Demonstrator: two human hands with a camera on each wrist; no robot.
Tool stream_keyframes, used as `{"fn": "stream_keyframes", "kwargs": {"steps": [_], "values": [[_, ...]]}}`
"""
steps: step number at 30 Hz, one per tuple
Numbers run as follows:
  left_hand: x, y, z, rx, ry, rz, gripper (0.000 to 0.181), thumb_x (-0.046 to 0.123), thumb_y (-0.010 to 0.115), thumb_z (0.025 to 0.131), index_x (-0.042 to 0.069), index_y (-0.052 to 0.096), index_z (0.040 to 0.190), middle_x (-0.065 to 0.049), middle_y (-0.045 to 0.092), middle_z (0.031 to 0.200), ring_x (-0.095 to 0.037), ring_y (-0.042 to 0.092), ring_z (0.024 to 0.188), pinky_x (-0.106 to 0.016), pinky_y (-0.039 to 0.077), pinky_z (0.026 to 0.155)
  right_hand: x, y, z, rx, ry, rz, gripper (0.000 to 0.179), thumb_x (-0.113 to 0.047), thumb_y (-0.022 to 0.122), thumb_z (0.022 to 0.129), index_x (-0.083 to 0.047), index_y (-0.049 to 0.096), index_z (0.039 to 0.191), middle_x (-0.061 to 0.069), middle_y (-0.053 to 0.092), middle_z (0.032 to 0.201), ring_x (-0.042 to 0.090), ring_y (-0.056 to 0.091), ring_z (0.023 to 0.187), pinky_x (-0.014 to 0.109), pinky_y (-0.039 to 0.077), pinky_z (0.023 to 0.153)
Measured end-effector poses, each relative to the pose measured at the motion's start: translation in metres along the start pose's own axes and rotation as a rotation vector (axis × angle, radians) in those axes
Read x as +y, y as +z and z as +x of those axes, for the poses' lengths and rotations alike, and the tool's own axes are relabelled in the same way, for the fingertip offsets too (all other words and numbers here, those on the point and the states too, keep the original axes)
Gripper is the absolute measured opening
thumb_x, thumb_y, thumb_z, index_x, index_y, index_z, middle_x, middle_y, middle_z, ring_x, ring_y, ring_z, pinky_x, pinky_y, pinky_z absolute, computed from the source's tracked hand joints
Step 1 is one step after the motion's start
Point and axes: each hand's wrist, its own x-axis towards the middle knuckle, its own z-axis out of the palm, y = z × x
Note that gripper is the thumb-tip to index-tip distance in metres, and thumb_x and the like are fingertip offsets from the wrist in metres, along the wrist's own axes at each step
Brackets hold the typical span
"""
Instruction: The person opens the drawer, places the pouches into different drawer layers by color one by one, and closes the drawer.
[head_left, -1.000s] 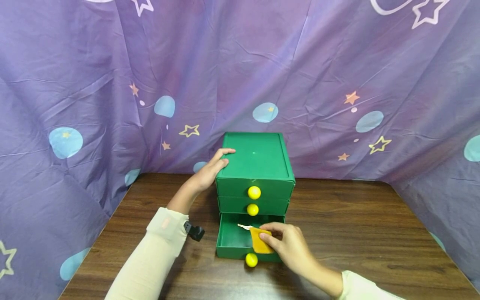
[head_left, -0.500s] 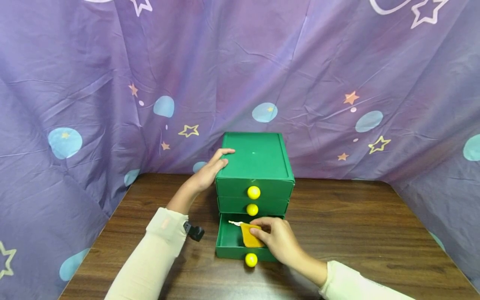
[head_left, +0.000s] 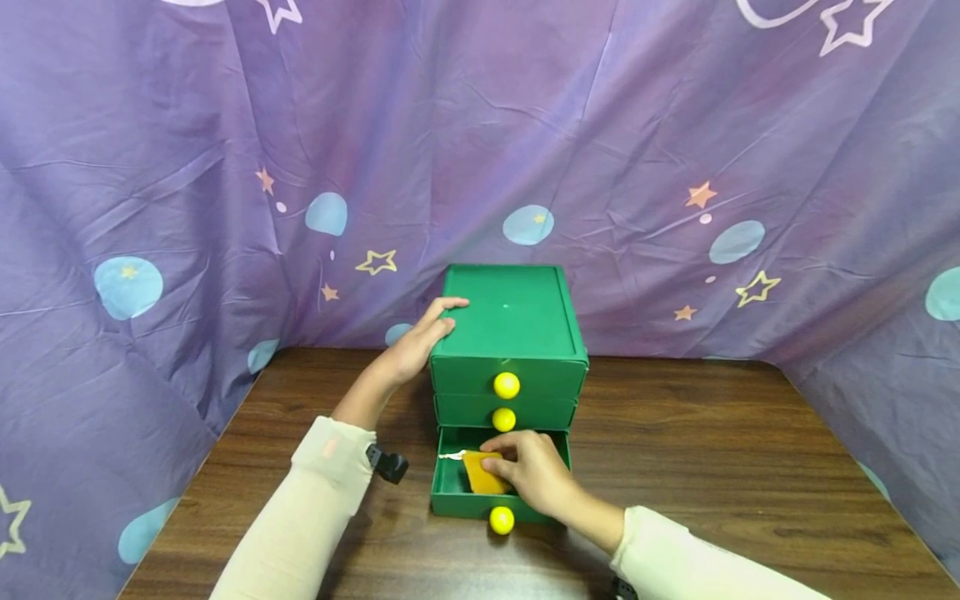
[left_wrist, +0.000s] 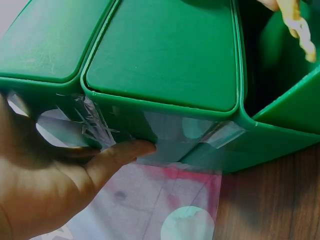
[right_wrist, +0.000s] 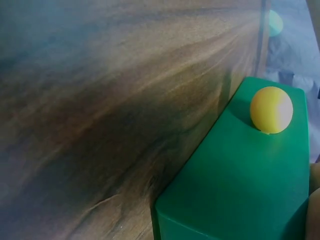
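Note:
A green cabinet [head_left: 510, 317] with yellow ball knobs stands on the table, its bottom drawer [head_left: 452, 479] pulled out. My right hand [head_left: 536, 475] pinches a small flat yellow pouch [head_left: 482, 473] between thumb and fingers, inside the drawer's opening. A pale cord [head_left: 452, 456] trails from the pouch toward the drawer's left wall; the cord's end [left_wrist: 304, 40] also appears in the left wrist view. With fairly straight fingers, my left hand [head_left: 420, 340] rests on the cabinet's top left edge. Its thumb [left_wrist: 125, 152] lies along the cabinet's side. Most of my right hand is out of the right wrist view.
The two upper drawers [head_left: 465, 377] are closed. The brown wooden table [head_left: 712, 467] extends to both sides, and a purple patterned cloth [head_left: 615, 150] hangs behind it. The drawer's yellow knob [right_wrist: 271, 110] sticks out in front.
My right hand has carried the yellow pouch left, farther over the open drawer, with the cord now near the left wall. My left hand stays where it was on the cabinet.

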Motion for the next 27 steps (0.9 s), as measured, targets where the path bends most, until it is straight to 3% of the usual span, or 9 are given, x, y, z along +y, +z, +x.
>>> {"fn": "stream_keyframes", "kwargs": {"steps": [12, 21, 27], "values": [[0.0016, 0.0008, -0.0011, -0.001, -0.009, 0.001, 0.049, 0.026, 0.03, 0.11, 0.012, 0.032, 0.157, -0.016, 0.017, 0.168, -0.039, 0.016, 0.154, -0.063, 0.016, 0.122, -0.0004, 0.0024, 0.0031, -0.063, 0.002, -0.002, 0.02, -0.013, 0.078, 0.092, -0.001, 0.078, 0.107, 0.011, 0.079, 0.102, 0.02, 0.075, 0.09, 0.03, 0.061, 0.073], [0.0001, 0.001, -0.0003, 0.008, -0.002, -0.01, 0.048, 0.024, 0.03, 0.109, 0.01, 0.033, 0.156, -0.018, 0.018, 0.168, -0.038, 0.016, 0.154, -0.062, 0.016, 0.122, 0.0019, 0.0019, 0.0017, -0.05, 0.005, 0.015, 0.024, -0.011, 0.079, 0.09, -0.001, 0.077, 0.112, 0.012, 0.078, 0.109, 0.027, 0.076, 0.099, 0.035, 0.062, 0.079], [-0.0016, 0.0008, -0.0001, 0.008, 0.01, -0.009, 0.048, 0.024, 0.03, 0.11, 0.009, 0.032, 0.155, -0.019, 0.018, 0.167, -0.039, 0.016, 0.153, -0.062, 0.016, 0.122, 0.0021, 0.0008, 0.0007, -0.039, -0.002, 0.039, 0.021, -0.01, 0.08, 0.09, -0.001, 0.078, 0.109, 0.011, 0.078, 0.106, 0.026, 0.076, 0.095, 0.032, 0.062, 0.075]]}}
